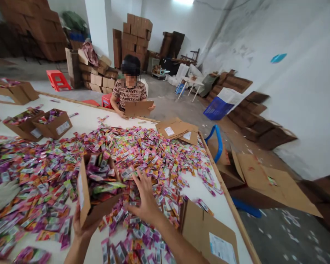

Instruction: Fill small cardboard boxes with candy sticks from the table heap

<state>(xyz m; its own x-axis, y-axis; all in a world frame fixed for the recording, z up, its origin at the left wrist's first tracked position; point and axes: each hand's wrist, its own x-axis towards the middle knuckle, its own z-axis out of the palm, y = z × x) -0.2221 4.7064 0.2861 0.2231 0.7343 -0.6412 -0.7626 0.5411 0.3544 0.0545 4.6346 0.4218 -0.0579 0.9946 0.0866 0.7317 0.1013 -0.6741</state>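
My left hand [84,225] grips a small open cardboard box [99,211] from below and holds it tilted over the table. Small colourful packets [101,179] fill the box, and a green one pokes out past its right edge. Just right of the box is my right hand [144,196], fingers spread, with nothing in it. Beneath both hands lies a wide heap of loose purple, pink and orange packets [143,150] on the white tabletop [192,189].
Two filled boxes [53,124] stand at the left. Flattened cartons lie near the far edge [176,129] and at my right [209,231]. Opposite sits a person [129,88] holding cardboard. A gloved hand [2,196] is at left. An open carton [253,179] stands beyond the table's right edge.
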